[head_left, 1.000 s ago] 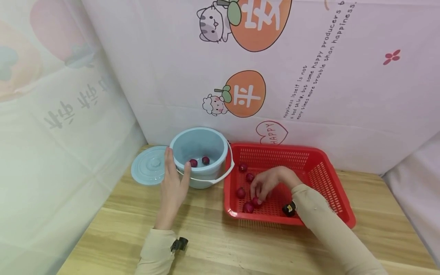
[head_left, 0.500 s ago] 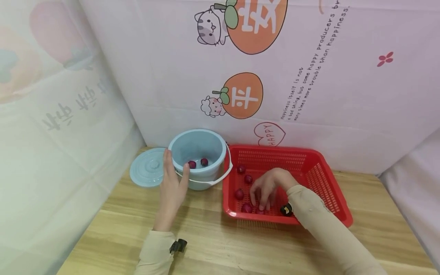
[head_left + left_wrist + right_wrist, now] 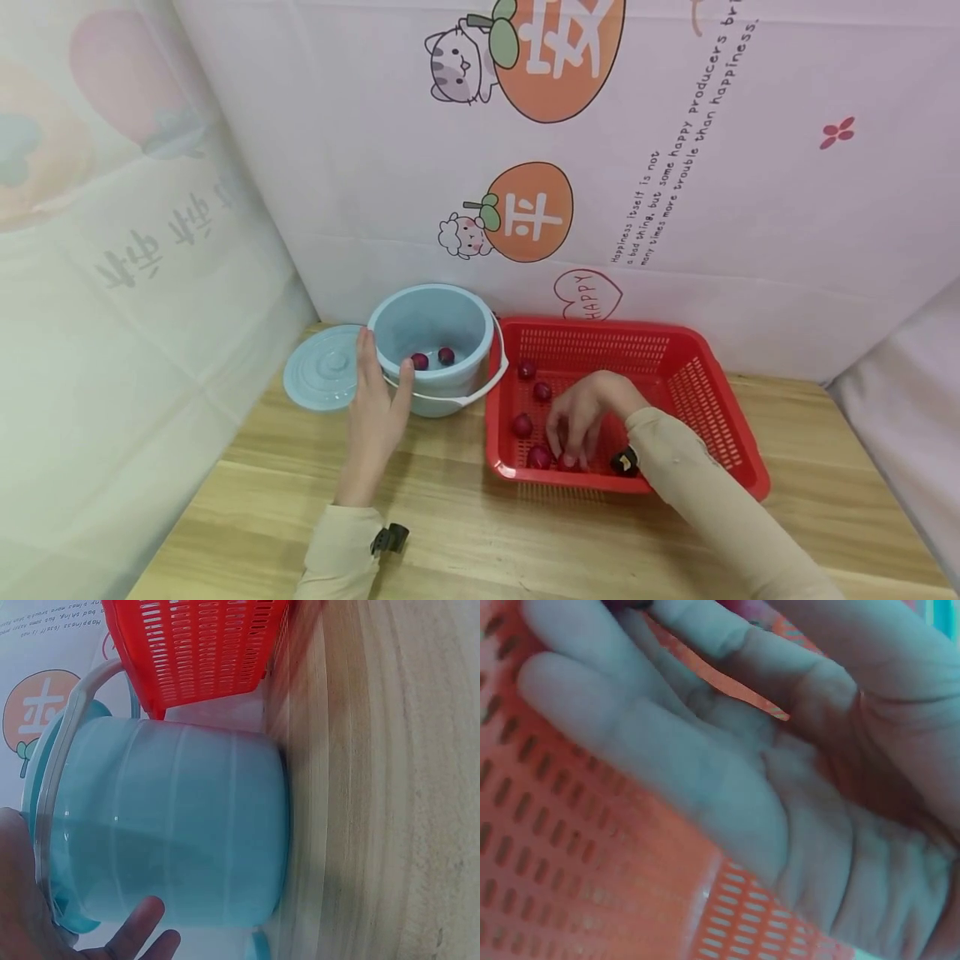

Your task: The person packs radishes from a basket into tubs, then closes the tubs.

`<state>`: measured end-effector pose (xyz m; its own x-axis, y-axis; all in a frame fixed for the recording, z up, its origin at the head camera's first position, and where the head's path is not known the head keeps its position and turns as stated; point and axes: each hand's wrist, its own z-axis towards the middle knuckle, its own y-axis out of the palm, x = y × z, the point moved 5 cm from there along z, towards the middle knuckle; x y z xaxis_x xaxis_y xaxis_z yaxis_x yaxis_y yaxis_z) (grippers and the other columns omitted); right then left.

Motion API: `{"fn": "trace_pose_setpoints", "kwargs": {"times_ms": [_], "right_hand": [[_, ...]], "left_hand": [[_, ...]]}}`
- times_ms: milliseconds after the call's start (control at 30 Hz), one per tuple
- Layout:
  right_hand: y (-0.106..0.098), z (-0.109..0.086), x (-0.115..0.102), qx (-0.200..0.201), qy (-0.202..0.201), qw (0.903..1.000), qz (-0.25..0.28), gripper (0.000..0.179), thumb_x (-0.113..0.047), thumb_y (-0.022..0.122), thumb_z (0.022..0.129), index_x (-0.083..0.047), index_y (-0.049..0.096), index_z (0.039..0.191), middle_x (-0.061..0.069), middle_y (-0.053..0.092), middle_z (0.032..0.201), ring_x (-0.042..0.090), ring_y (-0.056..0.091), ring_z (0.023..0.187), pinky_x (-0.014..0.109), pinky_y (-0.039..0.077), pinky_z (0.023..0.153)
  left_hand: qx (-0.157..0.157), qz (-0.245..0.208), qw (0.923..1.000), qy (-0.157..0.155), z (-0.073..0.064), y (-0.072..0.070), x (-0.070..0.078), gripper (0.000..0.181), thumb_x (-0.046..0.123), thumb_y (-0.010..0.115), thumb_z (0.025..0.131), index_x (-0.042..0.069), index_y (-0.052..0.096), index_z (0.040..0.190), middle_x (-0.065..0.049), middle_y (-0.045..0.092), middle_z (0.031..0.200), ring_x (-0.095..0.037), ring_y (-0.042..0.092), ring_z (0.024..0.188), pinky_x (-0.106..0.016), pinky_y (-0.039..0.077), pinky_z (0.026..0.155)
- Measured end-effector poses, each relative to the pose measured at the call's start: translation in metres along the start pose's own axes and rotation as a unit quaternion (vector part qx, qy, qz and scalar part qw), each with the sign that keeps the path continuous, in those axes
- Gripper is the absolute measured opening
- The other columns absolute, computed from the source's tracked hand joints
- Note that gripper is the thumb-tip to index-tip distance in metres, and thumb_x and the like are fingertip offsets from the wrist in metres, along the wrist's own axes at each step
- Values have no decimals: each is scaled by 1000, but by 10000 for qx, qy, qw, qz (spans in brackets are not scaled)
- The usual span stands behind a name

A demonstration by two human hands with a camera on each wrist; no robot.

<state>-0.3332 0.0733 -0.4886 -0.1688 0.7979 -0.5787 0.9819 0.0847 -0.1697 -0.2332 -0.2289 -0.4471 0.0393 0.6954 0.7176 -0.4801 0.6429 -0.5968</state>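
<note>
A light-blue bucket (image 3: 438,406) with a white handle (image 3: 465,401) holds two small dark-red round fruits (image 3: 446,356), plum-like in look. My left hand (image 3: 372,421) rests at its near left side, fingers straight and thumb spread by the rim. In the left wrist view, the hand's fingers (image 3: 135,930) lie beside the bucket wall. My right hand (image 3: 583,414) reaches down into the red basket (image 3: 622,342), its curled fingers pinching a dark-red fruit (image 3: 566,462) near the front wall. Several like it, including a fruit (image 3: 538,457) just left of the fingers, lie on the basket's left side.
A light-blue lid (image 3: 318,371) lies on the wooden table (image 3: 450,517) left of the bucket. The basket stands close to the bucket's right. A printed white cloth (image 3: 675,167) hangs behind them, with another cloth side at the left.
Over the last second my right hand's fingers have shifted slightly toward the basket's front wall, the fruit at their tips moving with them. The left hand stays at the bucket.
</note>
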Motion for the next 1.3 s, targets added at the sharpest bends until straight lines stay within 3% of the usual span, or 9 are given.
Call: {"fn": "trace_pose_setpoints", "kwargs": {"times_ms": [133, 233, 333, 433, 633, 700, 800, 1067, 1300], "right_hand": [[-14, -6, -5, 479, -557, 9972, 150, 18, -8, 79, 94, -5, 73, 111, 11, 76, 98, 23, 76, 90, 40, 62, 85], [-27, -14, -11, 1103, -1237, 9859, 211, 19, -7, 79, 95, -3, 72, 112, 11, 76, 100, 26, 75, 96, 41, 62, 87], [-42, -25, -16, 1798, -2033, 9620, 313, 22, -7, 78, 96, -3, 71, 116, 13, 76, 107, 35, 73, 103, 49, 59, 93], [-54, -37, -18, 2369, -2572, 9355, 506, 25, -11, 79, 96, -5, 71, 119, 17, 75, 113, 43, 69, 111, 56, 56, 98], [-72, -56, -14, 3532, -2985, 8775, 1270, 31, -16, 80, 96, -6, 70, 124, 14, 73, 121, 31, 71, 114, 47, 56, 100], [-76, -60, -13, 3736, -3134, 8585, 1586, 32, -13, 79, 97, -2, 69, 125, 16, 72, 122, 32, 72, 113, 48, 56, 101], [-79, -64, -10, 3849, -3294, 8394, 1967, 33, -10, 77, 98, 3, 66, 126, 20, 71, 122, 36, 73, 112, 50, 55, 101], [-80, -65, -13, 4177, -3273, 8214, 2092, 37, -13, 79, 97, 2, 66, 129, 17, 71, 122, 28, 72, 111, 41, 57, 99], [-76, -50, -43, 4126, -3583, 8070, 2238, 37, -15, 78, 98, -2, 67, 130, 17, 71, 125, 31, 72, 115, 45, 55, 102]], "left_hand": [[-13, -2, 10000, -13, 0, -1, 0, 83, 59, 44, 109, 19, 7, 172, 5, 4, 178, -48, 51, 138, -69, 52, 91], [-20, -3, 10000, -21, 0, 0, 1, 83, 58, 44, 109, 20, 6, 172, 7, 2, 178, -48, 52, 137, -69, 53, 90], [10, 5, 10000, -8, 0, -1, 1, 82, 57, 45, 109, 19, 7, 172, 6, 4, 178, -48, 53, 135, -68, 54, 87], [65, 3, 10000, 20, 0, -1, 1, 82, 56, 45, 110, 19, 8, 172, 4, 6, 178, -48, 54, 134, -67, 54, 85], [91, -27, 10000, 23, 0, -1, 1, 82, 57, 46, 109, 19, 9, 172, 5, 6, 178, -47, 54, 134, -67, 54, 87], [92, -33, 9999, 27, 0, -1, 1, 82, 57, 46, 109, 19, 9, 172, 5, 5, 178, -47, 55, 133, -67, 54, 86], [92, -20, 10000, 23, 0, 0, 1, 82, 57, 46, 109, 19, 9, 172, 4, 6, 178, -47, 57, 129, -66, 55, 83], [62, -4, 10000, 25, 1, 0, 2, 83, 58, 45, 109, 18, 9, 172, 5, 4, 178, -47, 54, 134, -67, 54, 87], [74, -34, 10000, 45, 0, 0, 1, 83, 57, 45, 109, 17, 9, 172, 2, 5, 178, -46, 54, 135, -66, 54, 86]]}}
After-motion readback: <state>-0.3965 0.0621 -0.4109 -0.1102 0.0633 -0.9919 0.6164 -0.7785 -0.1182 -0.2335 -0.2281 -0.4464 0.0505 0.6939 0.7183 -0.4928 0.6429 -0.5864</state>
